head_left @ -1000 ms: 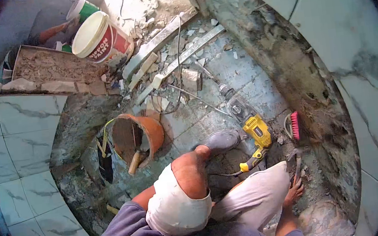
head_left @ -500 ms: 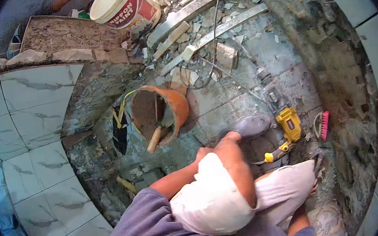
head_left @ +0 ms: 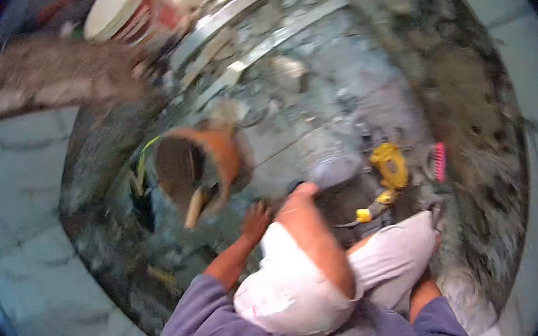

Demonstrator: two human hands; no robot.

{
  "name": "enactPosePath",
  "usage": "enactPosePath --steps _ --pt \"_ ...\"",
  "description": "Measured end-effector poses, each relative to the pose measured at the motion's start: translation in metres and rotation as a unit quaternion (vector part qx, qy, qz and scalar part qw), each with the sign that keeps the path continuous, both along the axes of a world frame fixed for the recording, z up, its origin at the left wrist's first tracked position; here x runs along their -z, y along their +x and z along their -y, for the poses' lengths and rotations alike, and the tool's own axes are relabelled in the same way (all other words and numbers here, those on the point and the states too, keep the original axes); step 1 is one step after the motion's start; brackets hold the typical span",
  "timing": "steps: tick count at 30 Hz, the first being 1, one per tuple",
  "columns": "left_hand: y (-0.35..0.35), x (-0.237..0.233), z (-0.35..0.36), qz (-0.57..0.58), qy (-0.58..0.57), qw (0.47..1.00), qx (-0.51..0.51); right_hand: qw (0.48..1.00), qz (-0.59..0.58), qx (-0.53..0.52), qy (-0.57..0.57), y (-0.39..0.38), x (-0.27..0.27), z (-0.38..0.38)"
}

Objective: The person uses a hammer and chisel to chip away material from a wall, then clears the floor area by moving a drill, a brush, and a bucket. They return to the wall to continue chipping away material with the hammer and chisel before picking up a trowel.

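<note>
My left hand [head_left: 258, 219] reaches down past my bent knee, its blurred fingers stretched out close to the floor and holding nothing that I can see. Near it stands an orange bucket [head_left: 224, 156] with dark material inside and a wooden-handled tool [head_left: 194, 208] leaning in it. My right hand [head_left: 438, 241] is mostly hidden beyond my other knee, so its fingers cannot be read. A dark object [head_left: 434, 214] lies close to that hand, too smeared to name. A yellow and grey power drill [head_left: 388, 166] rests on the floor beyond my legs.
Right of the drill lies a pink-bristled brush [head_left: 439, 162]. Long metal bars [head_left: 287, 32] and rubble [head_left: 288, 73] lie farther back, near a white paint bucket [head_left: 119, 16]. A rough wall [head_left: 468, 112] bounds the right, and a tiled ledge [head_left: 20, 196] the left.
My left hand has come out from behind my knee toward the orange bucket, its fingers now extended. The view has shifted and blurred, moving the floor items leftward in the picture.
</note>
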State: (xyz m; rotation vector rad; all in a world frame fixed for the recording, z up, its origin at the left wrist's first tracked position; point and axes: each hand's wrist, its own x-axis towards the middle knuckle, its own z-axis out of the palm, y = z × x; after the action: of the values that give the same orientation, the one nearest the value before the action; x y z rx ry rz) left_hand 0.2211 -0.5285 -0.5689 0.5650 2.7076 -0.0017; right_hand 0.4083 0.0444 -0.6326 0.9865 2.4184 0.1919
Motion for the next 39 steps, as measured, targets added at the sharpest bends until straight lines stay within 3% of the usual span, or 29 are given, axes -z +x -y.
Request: enactPosePath --steps 3,4,5,6,7,8,9,10,11,12,13,14,19,24,26,28,30,32,34,35,38,39 --pt "-0.050 -0.004 -0.030 0.152 0.155 0.976 -0.014 0.986 0.146 -0.028 -0.078 -0.026 0.007 -0.002" --pt "-0.067 -0.005 -0.044 0.220 0.171 0.960 -0.037 0.978 -0.169 0.091 -0.082 -0.008 0.018 0.007" --pt "-0.081 -0.004 -0.058 0.265 0.170 0.948 -0.043 0.986 -0.106 0.087 -0.093 -0.028 -0.014 0.017" --pt "-0.093 -0.005 -0.071 0.294 0.167 0.940 -0.044 0.994 0.032 -0.099 0.007 -0.009 0.028 0.008" --pt "-0.101 -0.004 -0.079 0.314 0.158 0.935 -0.043 0.996 0.024 -0.057 -0.070 -0.029 -0.011 0.015" --pt "-0.110 -0.006 -0.089 0.330 0.150 0.931 -0.040 0.948 -0.172 0.242 -0.119 -0.053 -0.033 0.026" --pt "-0.119 -0.007 -0.098 0.337 0.140 0.930 -0.032 0.959 -0.139 0.219 -0.112 -0.066 -0.061 0.034" --pt "-0.126 -0.011 -0.109 0.345 0.130 0.929 -0.025 0.980 -0.032 0.135 -0.143 -0.050 -0.026 0.025" --pt "-0.132 -0.015 -0.120 0.349 0.122 0.929 -0.015 0.943 -0.054 0.253 -0.210 -0.089 -0.119 0.038" --pt "-0.138 -0.021 -0.130 0.348 0.115 0.930 -0.004 0.958 -0.073 0.235 -0.148 -0.089 -0.122 0.043" --pt "-0.143 -0.030 -0.142 0.349 0.109 0.931 0.012 0.917 -0.126 0.313 -0.212 -0.086 -0.120 0.039" --pt "-0.145 -0.037 -0.152 0.348 0.105 0.931 0.032 0.913 -0.148 0.321 -0.206 -0.081 -0.120 0.039" --pt "-0.141 -0.092 -0.201 0.354 0.101 0.924 0.107 0.882 -0.283 0.282 -0.249 -0.035 -0.111 0.047" --pt "-0.122 -0.148 -0.236 0.376 0.117 0.901 0.179 0.852 -0.249 0.374 -0.270 0.016 -0.109 0.061" --pt "-0.133 -0.165 -0.247 0.376 0.118 0.896 0.206 0.879 -0.349 0.284 -0.156 0.038 -0.097 0.069" --pt "-0.162 -0.182 -0.254 0.367 0.109 0.894 0.231 0.834 -0.305 0.423 -0.178 0.036 -0.143 0.058" --pt "-0.203 -0.202 -0.239 0.357 0.067 0.899 0.243 0.826 -0.310 0.426 -0.200 0.037 -0.148 0.044" --pt "-0.258 -0.229 -0.208 0.322 -0.020 0.907 0.270 0.824 -0.291 0.427 -0.233 0.047 -0.162 0.047" --pt "-0.304 -0.265 -0.204 0.256 -0.113 0.894 0.348 0.848 -0.347 0.365 -0.168 0.036 -0.188 0.055" --pt "-0.316 -0.285 -0.228 0.207 -0.124 0.876 0.419 0.819 -0.395 0.377 -0.176 0.036 -0.193 0.059" --pt "-0.246 -0.402 -0.361 0.095 -0.017 0.798 0.595 0.808 -0.406 0.369 -0.216 0.036 -0.245 0.070" --pt "-0.208 -0.438 -0.394 0.127 0.144 0.751 0.632 0.788 -0.426 0.382 -0.228 0.035 -0.273 0.076"
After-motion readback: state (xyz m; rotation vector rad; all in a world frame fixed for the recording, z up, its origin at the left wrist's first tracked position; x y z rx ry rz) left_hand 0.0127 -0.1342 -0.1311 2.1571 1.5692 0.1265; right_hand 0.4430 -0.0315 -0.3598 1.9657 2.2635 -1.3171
